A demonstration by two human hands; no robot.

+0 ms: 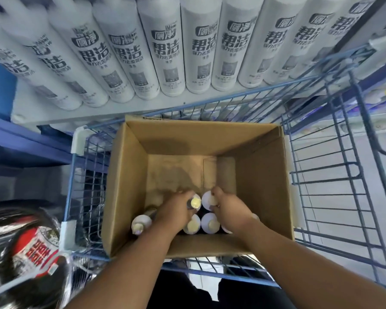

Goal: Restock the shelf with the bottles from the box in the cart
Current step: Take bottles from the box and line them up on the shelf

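Note:
An open cardboard box (pixel 129 186) stands in a blue wire cart (pixel 334 175). Several white bottles stand upright at its near end, seen from the top. My left hand (pixel 176 210) is inside the box, its fingers closed round the neck of one bottle (pixel 195 202). My right hand (pixel 230 208) grips the bottle beside it (pixel 206 200). Other bottles stand at the left (pixel 140 223) and in front (pixel 210 223). The far half of the box floor is bare. Above the cart, a white shelf (pixel 120 110) carries a row of the same white bottles (pixel 201 45).
Dark shiny packs with a red and white label (pixel 36 248) lie at the lower left, beside the cart. Blue shelf framing (pixel 20 139) runs along the left. The cart's right part (pixel 334 219) holds only wire mesh over a pale floor.

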